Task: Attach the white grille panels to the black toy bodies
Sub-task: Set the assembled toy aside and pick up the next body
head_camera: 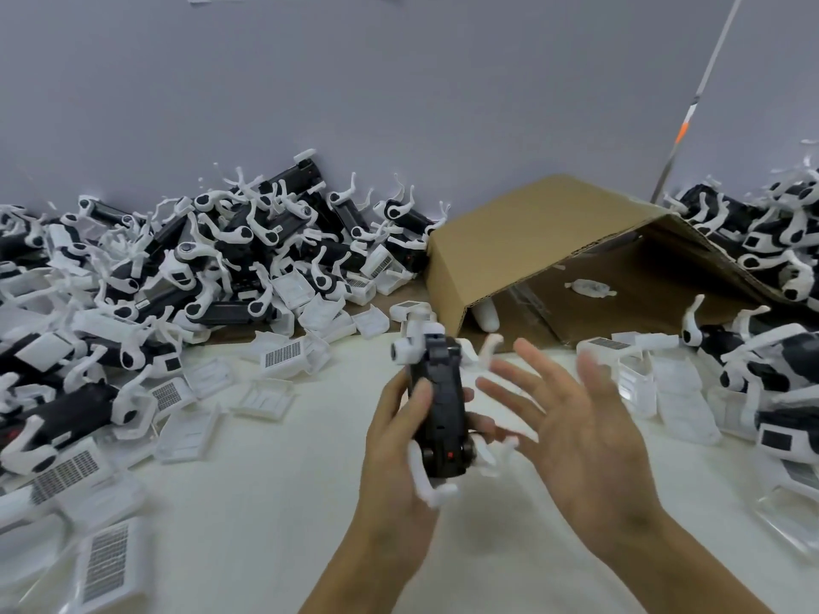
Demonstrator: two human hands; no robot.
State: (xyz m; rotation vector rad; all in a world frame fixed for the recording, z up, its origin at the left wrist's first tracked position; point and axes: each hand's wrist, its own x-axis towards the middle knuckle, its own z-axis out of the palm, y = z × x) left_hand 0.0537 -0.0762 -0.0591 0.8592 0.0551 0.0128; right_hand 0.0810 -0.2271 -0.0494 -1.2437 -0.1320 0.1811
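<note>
Here, the left hand is wrapped around a black toy body with white legs, held upright above the white table, thumb across its near face. The right hand is spread flat with fingers splayed, just beside the body and gripping nothing. Loose white grille panels lie scattered on the table; heaps of toy bodies flank a tipped cardboard box against the wall

Left hand curled tight, thumb pressed forward, forearm rising from below; right hand empty, palm leftward, fingers spread.
</note>
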